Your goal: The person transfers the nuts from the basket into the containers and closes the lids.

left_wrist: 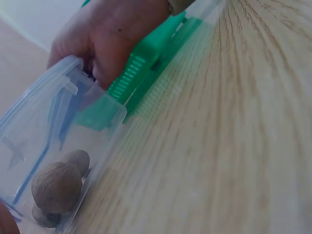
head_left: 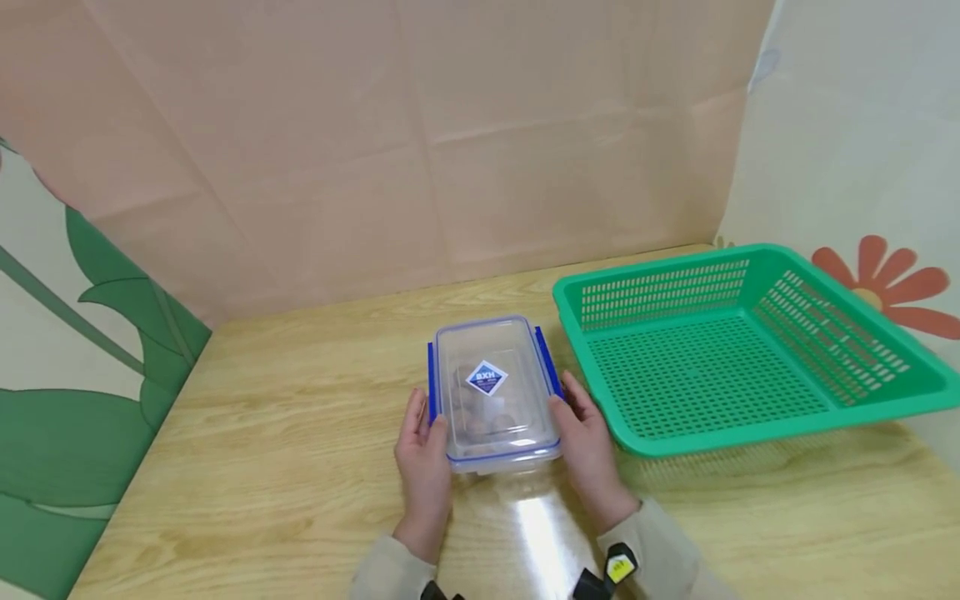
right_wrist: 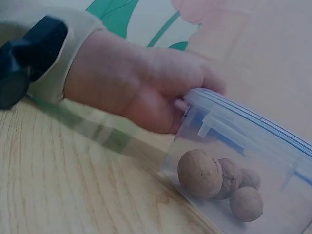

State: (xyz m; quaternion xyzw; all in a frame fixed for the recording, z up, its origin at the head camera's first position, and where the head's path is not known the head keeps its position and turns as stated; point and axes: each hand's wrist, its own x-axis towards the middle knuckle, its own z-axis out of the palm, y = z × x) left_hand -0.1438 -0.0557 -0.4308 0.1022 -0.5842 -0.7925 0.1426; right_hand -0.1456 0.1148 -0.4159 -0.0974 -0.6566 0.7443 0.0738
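Note:
A clear plastic food container [head_left: 517,350] with a transparent lid, blue side clips and a blue-and-white diamond label stands on the wooden table. My left hand [head_left: 423,475] grips its left side, thumb at the lid's edge. On the opposite side my right hand [head_left: 588,458] holds it, the thumb near the right clip. Several brown, rough round balls [right_wrist: 200,173] lie inside, plainest in the right wrist view; they also show through the wall in the left wrist view. Whether the clips are fastened I cannot tell. Some fingers are hidden behind the container.
To the right, close beside my right hand, a large green plastic basket [head_left: 622,442] with slotted walls sits on the table [head_left: 285,450]. Pinkish sheeting [head_left: 315,150] covers the wall behind. Printed leaves and a flower decorate the side walls.

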